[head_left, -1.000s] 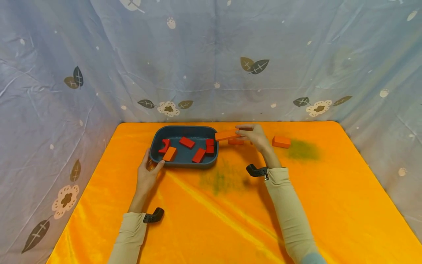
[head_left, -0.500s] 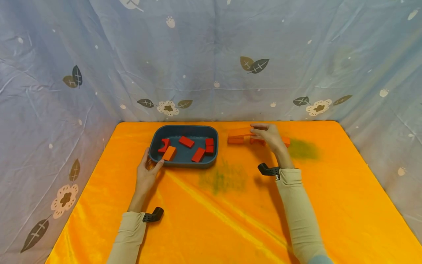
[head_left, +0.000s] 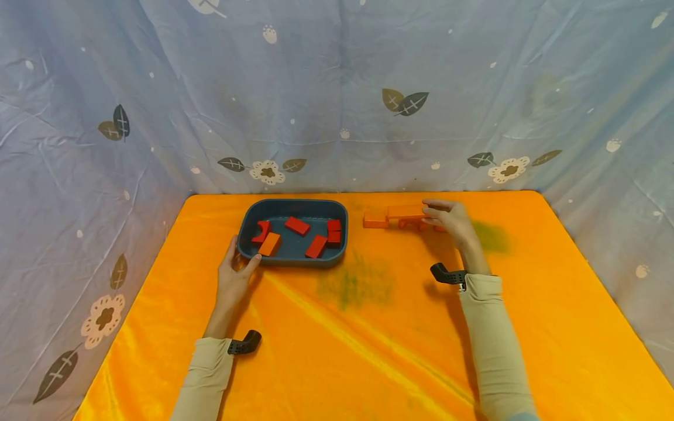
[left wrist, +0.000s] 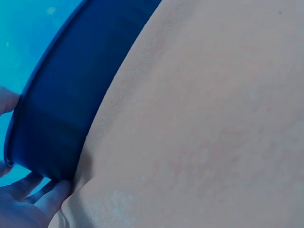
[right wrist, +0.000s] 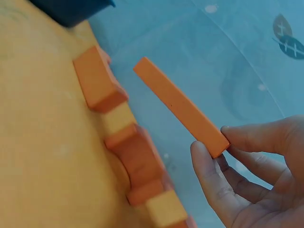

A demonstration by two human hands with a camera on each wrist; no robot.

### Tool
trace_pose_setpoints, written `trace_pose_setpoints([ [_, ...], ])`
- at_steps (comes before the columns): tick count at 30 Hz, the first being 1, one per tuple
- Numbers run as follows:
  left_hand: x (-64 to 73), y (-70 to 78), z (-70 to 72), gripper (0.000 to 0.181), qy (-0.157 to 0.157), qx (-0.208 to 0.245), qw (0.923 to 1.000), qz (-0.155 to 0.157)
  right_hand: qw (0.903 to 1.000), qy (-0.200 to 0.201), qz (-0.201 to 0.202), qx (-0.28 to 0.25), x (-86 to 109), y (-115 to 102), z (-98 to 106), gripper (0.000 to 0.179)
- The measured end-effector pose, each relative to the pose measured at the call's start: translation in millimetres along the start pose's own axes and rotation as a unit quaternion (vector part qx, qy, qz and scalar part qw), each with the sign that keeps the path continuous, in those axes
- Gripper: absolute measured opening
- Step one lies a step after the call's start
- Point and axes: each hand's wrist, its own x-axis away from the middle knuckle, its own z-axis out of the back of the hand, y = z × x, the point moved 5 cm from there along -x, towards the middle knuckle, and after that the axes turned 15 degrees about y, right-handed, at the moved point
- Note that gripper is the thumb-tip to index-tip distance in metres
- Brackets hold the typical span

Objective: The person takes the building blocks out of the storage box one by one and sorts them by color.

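Observation:
My left hand (head_left: 234, 285) grips the near left corner of a dark blue tray (head_left: 302, 262), thumb at the rim. Fingers of that hand also show under the tray's wall (left wrist: 61, 104) in the left wrist view. My right hand (head_left: 455, 223) pinches one end of a long flat orange block (head_left: 404, 211) between thumb and fingers. It is held in the air, tilted in the right wrist view. Below it on the table stand an orange rectangular block (right wrist: 97, 80) and an orange arch block (right wrist: 140, 164). Another orange block (head_left: 440, 228) is mostly hidden by the right hand.
Inside the tray lie an orange block (head_left: 270, 244), a red arch block (head_left: 261, 231) and several red blocks (head_left: 316, 247). A yellow cloth (head_left: 337, 345) covers the table. Patterned blue-grey curtains (head_left: 316, 88) close off the back and sides.
My right hand has carried the long orange block rightward, from beside the tray's right edge to over the row of orange blocks. The left hand stays on the tray.

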Motion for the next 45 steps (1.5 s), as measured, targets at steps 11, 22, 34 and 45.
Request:
trace_pose_setpoints([
  [11,0.6,0.6,-1.2,0.081,-0.004,0.020,0.9998,0.009,0.9949,0.040,-0.024,-0.089,-2.1,15.0,43.9,0.051],
  [22,0.1,-2.3,-0.3,0.081,0.000,0.013,0.9999,0.006,0.9930,0.086,-0.025,-0.077,2.2,27.4,95.1,0.050],
  [34,0.9,-4.6,-0.7,0.082,-0.002,0.011,0.9999,0.006,0.9881,0.144,-0.041,-0.037,2.2,45.0,133.9,0.048],
  [45,2.0,-1.0,-0.5,0.082,0.000,0.018,0.9998,0.006,0.9825,0.154,-0.051,0.091,-4.1,58.4,148.9,0.045],
])
